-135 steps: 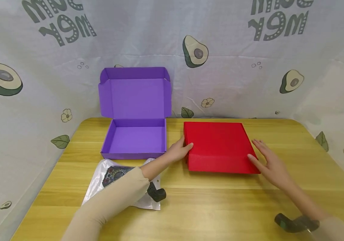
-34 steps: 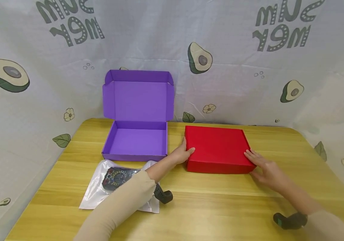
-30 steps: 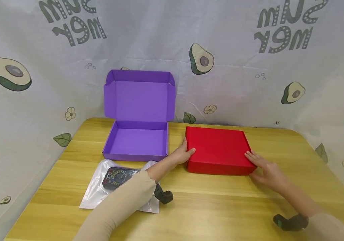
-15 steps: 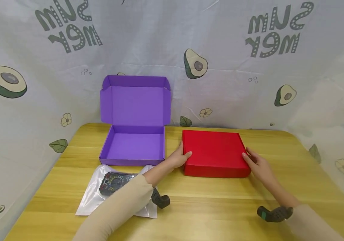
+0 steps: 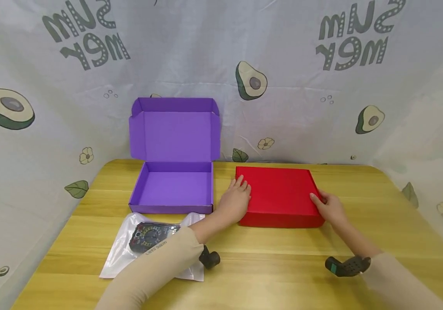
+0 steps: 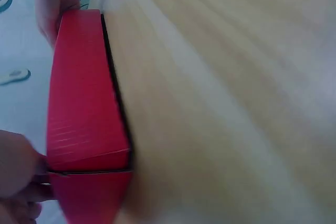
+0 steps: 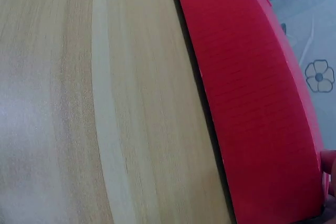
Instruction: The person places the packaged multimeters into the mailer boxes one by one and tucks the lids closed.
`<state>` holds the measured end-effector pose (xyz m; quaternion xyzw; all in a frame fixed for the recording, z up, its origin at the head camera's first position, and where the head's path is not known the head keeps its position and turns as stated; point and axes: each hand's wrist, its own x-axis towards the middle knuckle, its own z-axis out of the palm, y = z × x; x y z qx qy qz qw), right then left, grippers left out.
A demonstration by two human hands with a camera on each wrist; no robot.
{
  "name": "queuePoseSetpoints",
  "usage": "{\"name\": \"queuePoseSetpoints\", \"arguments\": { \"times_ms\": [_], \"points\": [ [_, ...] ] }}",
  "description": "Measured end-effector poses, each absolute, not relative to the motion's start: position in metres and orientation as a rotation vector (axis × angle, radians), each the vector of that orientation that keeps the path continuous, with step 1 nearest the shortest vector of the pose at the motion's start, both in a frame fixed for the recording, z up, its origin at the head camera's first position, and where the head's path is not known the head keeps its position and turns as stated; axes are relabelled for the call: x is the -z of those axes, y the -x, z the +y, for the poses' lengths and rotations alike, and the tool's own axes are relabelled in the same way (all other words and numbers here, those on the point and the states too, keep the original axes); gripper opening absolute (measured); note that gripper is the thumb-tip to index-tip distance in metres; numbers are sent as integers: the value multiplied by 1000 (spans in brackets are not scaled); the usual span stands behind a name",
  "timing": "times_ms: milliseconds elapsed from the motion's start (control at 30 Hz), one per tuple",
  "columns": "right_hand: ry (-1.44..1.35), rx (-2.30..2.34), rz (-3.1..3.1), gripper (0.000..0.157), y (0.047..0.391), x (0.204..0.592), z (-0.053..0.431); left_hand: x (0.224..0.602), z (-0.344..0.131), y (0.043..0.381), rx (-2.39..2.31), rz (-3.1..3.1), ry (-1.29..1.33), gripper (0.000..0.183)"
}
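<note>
A closed red cardboard box (image 5: pixel 279 189) lies on the table, its lid down and its front face showing. My left hand (image 5: pixel 234 203) lies over the box's left edge, fingers stretched onto the lid. At the opposite end, my right hand (image 5: pixel 331 209) holds the right side, thumb on the lid's edge and fingers down along the side. The left wrist view has the box's front face (image 6: pixel 86 98), with the left hand (image 6: pixel 16 171) at its near end and the right hand (image 6: pixel 55 3) at its far end. Fingertips (image 7: pixel 328 162) of the right hand show at the box corner.
An open purple box (image 5: pixel 171 209) stands left of the red one, its lid upright against the patterned cloth (image 5: pixel 291 120). In front of it lies a pale plastic bag (image 5: pixel 116 258) with a dark device showing a round dial (image 5: pixel 149 237), partly covered by my left sleeve.
The red box's front flap, sticking out 4.5 seconds ago, is down. My left hand has moved from the left side onto the lid. My right hand has shifted from the front corner along the right side.
</note>
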<state>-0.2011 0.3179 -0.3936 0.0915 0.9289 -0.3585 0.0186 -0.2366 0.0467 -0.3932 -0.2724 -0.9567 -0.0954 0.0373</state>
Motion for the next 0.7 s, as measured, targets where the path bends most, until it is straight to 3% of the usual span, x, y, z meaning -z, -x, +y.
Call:
{"name": "queuePoseSetpoints", "arguments": {
  "times_ms": [133, 267, 433, 533, 700],
  "points": [
    [-320, 1146, 2834, 68, 202, 392, 315, 382, 42, 242, -127, -2902, 1077, 41],
    [-326, 1171, 2811, 67, 204, 391, 313, 373, 31, 252, -11, -3072, 1258, 66],
    [-313, 1189, 2795, 68, 206, 391, 311, 366, 24, 260, -10, -3127, 1340, 76],
    [-316, 1210, 2772, 69, 207, 391, 312, 362, 26, 260, -68, -3086, 1367, 72],
    [-335, 1221, 2756, 69, 207, 391, 317, 358, 32, 260, -95, -3007, 1382, 50]
  ]
}}
